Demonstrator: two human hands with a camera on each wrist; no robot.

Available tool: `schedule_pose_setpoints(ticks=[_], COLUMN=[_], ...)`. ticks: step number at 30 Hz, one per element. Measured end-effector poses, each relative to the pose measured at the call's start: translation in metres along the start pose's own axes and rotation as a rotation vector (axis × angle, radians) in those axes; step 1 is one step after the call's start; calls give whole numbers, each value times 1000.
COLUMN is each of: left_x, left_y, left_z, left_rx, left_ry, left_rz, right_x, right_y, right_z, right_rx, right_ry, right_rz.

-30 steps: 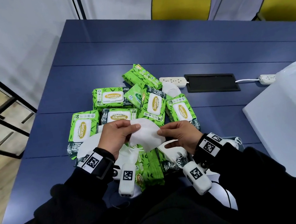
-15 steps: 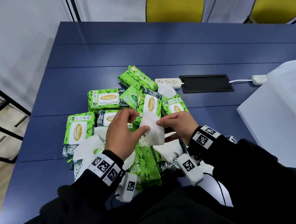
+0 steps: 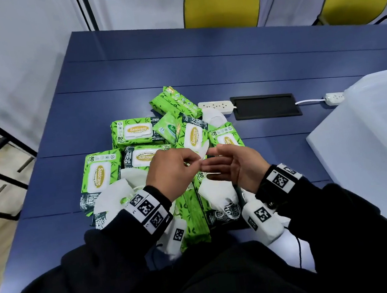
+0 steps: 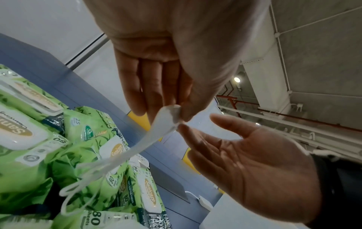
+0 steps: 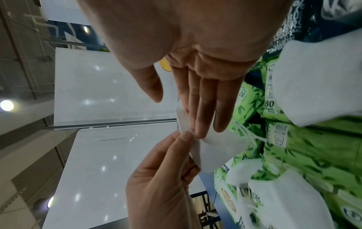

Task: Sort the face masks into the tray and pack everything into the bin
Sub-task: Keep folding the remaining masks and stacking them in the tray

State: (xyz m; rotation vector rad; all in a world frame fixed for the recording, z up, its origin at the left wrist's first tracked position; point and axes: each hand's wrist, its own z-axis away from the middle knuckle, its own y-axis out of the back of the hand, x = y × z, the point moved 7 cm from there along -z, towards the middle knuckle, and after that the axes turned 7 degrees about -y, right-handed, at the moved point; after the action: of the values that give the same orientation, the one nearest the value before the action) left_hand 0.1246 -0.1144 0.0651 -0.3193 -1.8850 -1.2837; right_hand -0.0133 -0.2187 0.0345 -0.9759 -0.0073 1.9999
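My left hand [image 3: 190, 162] pinches the top edge of a white face mask [image 3: 203, 150] between thumb and fingers, above a pile of green wipes packs [image 3: 136, 131]. In the left wrist view the mask [image 4: 137, 148] hangs down edge-on from my left hand [image 4: 176, 115], its ear loops [image 4: 76, 187] dangling. My right hand [image 3: 216, 161] is beside it with straight fingers, thumb apart, fingertips [image 5: 197, 131] touching the mask [image 5: 215, 153]. More white masks [image 3: 113, 197] [image 3: 219, 198] lie among the packs.
A translucent white bin [image 3: 371, 137] stands at the right on the blue table [image 3: 176, 62]. Behind the pile lie a white power strip [image 3: 215, 105], a black cable hatch [image 3: 266, 106] and a second strip [image 3: 333, 98]. Two yellow chairs [image 3: 220, 2] stand at the far edge.
The mask was held spread between both hands; now only my left hand pinches it, turned edge-on. My right hand has let go and straightened its fingers.
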Motion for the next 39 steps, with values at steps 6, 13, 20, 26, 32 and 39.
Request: schedule_pose_setpoints(ticks=[6,13,20,26,32,39], left_x=[6,-21,-34,-60,-69,-73], left_y=[-3,-25,-67,-92,-113,-120], left_z=[-13,-18,6,10,5,-2], left_rx=[-94,-61,-191,-229,-294,-323], left_ry=[0,115,305,377,337,320], left_rz=[290,260,373,256,99,44], right_x=[-31,-13,8,25,5,-5], right_y=[33,55,83,93,97,109], right_z=[-1,-8,-12,-16,-29,-68], right_rx=[112,125,234,290,439,473], right_ry=[275,99,-2,-41,153,74], right_rz=[574,413,451,692,960,1188])
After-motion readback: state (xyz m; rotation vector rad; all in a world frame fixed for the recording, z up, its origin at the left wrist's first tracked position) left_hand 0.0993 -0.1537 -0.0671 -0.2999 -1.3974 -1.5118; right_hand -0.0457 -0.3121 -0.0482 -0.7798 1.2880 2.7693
